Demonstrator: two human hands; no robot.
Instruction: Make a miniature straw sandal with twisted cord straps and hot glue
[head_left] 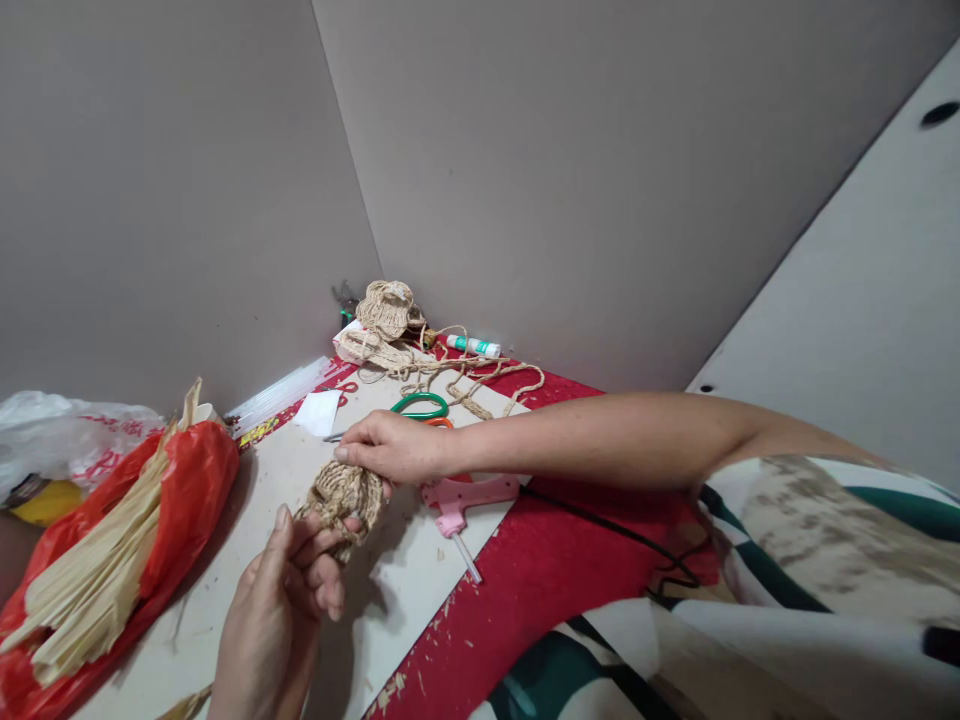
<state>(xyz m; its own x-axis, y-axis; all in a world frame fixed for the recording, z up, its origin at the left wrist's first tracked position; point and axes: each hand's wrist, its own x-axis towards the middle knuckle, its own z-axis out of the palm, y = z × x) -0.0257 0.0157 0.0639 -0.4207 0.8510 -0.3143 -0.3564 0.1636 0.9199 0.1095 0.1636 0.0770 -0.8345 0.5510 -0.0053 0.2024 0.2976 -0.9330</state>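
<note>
Between my two hands is a small coiled piece of braided straw cord [346, 497], with its spiral rows facing up. My left hand [289, 585] supports it from the lower left, thumb raised at its edge and fingers curled beneath. Along the upper edge, my right hand [394, 445] grips it with thumb and fingers. Just beyond the right hand lie green-handled scissors [421, 405], partly covered by it. A pink hot glue gun [469, 493] with a clear glue stick in it rests to the right, below my right forearm.
A red plastic bag [214, 470] with dried husk strips [101, 585] lies at the left. Toward the corner are a shaped straw-cord piece [386, 310], loose braided cord [469, 400], pliers [345, 298], a white-and-green tube [473, 346] and clear glue sticks [281, 395]. Walls enclose the back.
</note>
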